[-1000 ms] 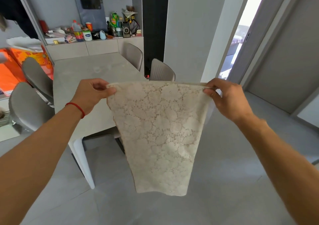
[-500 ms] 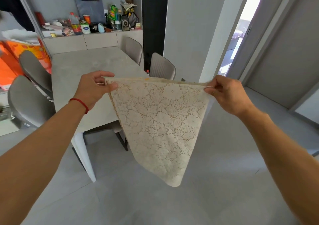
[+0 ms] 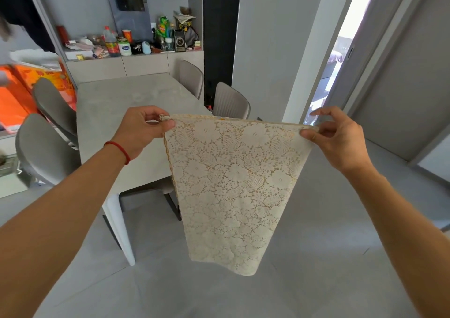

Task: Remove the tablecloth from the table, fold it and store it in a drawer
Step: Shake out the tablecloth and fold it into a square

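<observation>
Now folding step: left hand (image 3: 143, 132) and right hand (image 3: 341, 139) pinch top corners of tablecloth (image 3: 233, 191), hanging right of table (image 3: 109, 113). Next: bring corners together.

The cream floral-lace tablecloth (image 3: 233, 191) shows pale flowers; the stone-look table (image 3: 117, 113) is mottled grey; the thin wrist cord (image 3: 119, 148) is red.
</observation>
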Available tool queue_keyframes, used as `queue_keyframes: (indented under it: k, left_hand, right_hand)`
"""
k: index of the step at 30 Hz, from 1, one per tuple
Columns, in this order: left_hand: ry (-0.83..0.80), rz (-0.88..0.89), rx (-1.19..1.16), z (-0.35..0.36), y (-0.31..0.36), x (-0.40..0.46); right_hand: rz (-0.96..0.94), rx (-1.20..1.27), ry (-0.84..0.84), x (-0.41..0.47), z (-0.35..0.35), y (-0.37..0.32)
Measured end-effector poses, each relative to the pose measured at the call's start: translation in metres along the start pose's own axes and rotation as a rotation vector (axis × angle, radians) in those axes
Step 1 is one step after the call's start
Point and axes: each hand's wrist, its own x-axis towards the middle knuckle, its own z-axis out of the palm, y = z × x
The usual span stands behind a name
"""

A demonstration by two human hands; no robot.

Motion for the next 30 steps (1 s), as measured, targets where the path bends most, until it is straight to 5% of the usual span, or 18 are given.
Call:
queue_keyframes:
  k: [15,19,23,30]
  left_hand:
    - [-0.324,0.022,-0.004,-0.009,0.026,0.002]
    - [-0.263,0.021,-0.139,-0.006,0.062,0.019]
    - [-0.170,0.025,-0.185,0.004,0.092,0.037]
    - [-0.096,-0.036,-0.308,0.005,0.098,0.063]
  right_hand:
    - [-0.010,0.288,-0.081,0.002,-0.028,0.003]
    - [-0.002,0.545,0.071,0.022,-0.033,-0.008]
    - [0.172,0.553,-0.142,0.013,-0.003,0.012]
    - [0.211,0.724,-0.035,0.013,0.012,0.003]
